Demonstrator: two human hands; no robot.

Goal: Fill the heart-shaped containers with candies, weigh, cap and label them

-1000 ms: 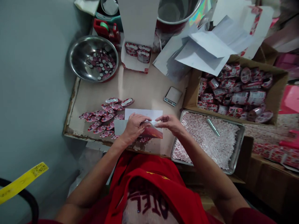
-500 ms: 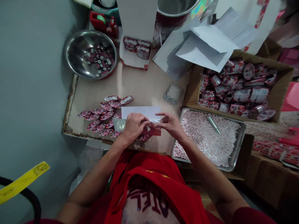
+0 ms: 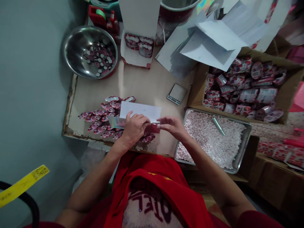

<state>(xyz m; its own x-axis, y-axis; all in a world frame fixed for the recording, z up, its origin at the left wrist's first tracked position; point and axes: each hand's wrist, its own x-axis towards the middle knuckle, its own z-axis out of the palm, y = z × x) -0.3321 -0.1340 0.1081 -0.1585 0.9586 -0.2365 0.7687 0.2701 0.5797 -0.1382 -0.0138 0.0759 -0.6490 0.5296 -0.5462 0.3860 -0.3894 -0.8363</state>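
Note:
My left hand [image 3: 135, 127] has its fingers curled and pressed together over a shiny clear film strip [image 3: 116, 122], whose loose end sticks out to the left. My right hand [image 3: 173, 126] pinches the right end of a glossy red piece [image 3: 152, 128] between thumb and fingertips. Behind the fingers lies a blank white card [image 3: 140, 109]; whether it joins the red piece is hidden. Several small printed containers with pink round centres [image 3: 99, 129] stand close together to the left, partly under the film and card.
A steel bowl [image 3: 71, 53] with small discs stands back left, beside a red tape dispenser [image 3: 98, 19]. An open white box [image 3: 139, 19] holds small containers. A scale [image 3: 178, 92], a tray of pale pellets [image 3: 211, 139] and a carton of packs [image 3: 197, 87] are right.
The white card and film have shifted slightly left and tilted. My left hand has turned a little, its thumb side lifting, while the right hand stays close to the right end.

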